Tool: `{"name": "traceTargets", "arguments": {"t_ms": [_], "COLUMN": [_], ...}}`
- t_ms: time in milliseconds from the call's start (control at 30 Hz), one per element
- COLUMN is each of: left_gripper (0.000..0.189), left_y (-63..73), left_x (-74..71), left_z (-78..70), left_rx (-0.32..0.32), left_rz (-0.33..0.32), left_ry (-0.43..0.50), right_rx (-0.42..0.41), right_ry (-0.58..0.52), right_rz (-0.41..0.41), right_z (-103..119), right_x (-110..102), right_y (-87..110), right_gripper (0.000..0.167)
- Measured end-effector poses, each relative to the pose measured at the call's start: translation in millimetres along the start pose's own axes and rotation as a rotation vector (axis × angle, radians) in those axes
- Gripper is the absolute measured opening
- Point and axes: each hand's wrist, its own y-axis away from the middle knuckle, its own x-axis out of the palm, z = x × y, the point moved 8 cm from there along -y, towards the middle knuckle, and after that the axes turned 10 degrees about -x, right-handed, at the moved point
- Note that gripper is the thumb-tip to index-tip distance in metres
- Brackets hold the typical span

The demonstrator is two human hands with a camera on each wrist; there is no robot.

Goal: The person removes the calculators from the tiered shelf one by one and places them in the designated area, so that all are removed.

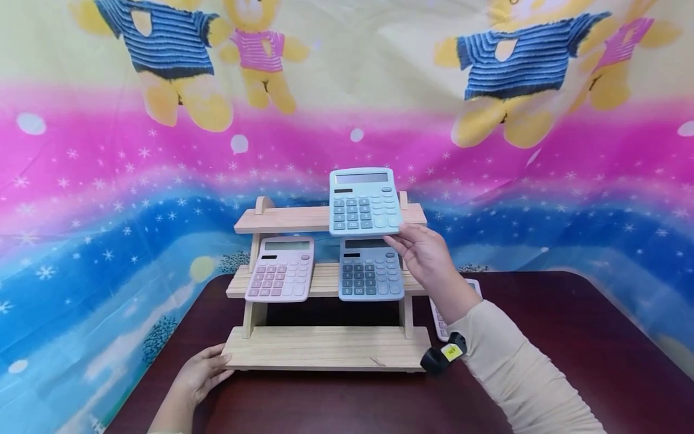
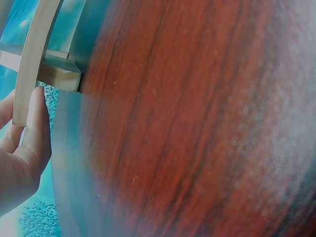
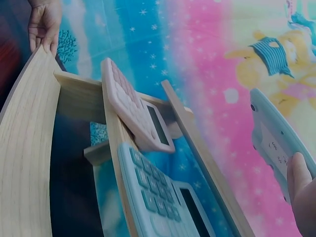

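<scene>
A three-tier wooden display rack (image 1: 325,348) stands on the table. My left hand (image 1: 199,375) grips the left end of its lowest board; the left wrist view shows the thumb and fingers on either side of that board (image 2: 30,59). Above the top tier, my right hand (image 1: 428,256) pinches a light blue calculator (image 1: 364,205) by its lower right corner, keys facing me. Its labelled back (image 3: 270,140) shows in the right wrist view, with fingers against it. Leaning on the middle tier are a pink calculator (image 1: 281,271) at left and a blue calculator (image 1: 371,274) at right.
Another pink calculator (image 1: 440,316) lies on the table to the rack's right, partly hidden by my right forearm. The dark red-brown table (image 1: 542,337) has rounded far corners. Behind it hangs a colourful cloth (image 1: 347,132) printed with bears and snowflakes.
</scene>
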Motion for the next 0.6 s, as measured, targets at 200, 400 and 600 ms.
{"name": "traceTargets", "arguments": {"t_ms": [200,400,600], "left_gripper": [0.068,0.067,0.068], "left_y": [-0.5,0.4,-0.5], "left_x": [0.3,1.5,0.6], "left_z": [-0.5,0.0,0.4], "left_rx": [-0.002,-0.011,-0.001], "left_rz": [0.006,0.008,0.016], "left_ry": [0.009,0.018,0.011], "right_rx": [-0.016,-0.027,-0.042], "right_ry": [0.016,-0.022,-0.040], "right_rz": [-0.003,-0.017,-0.009], "right_z": [15,28,38], "right_x": [-18,-35,-49], "right_y": [4.1,8.6,15.7], "right_gripper": [0.015,0.017,0.030]}}
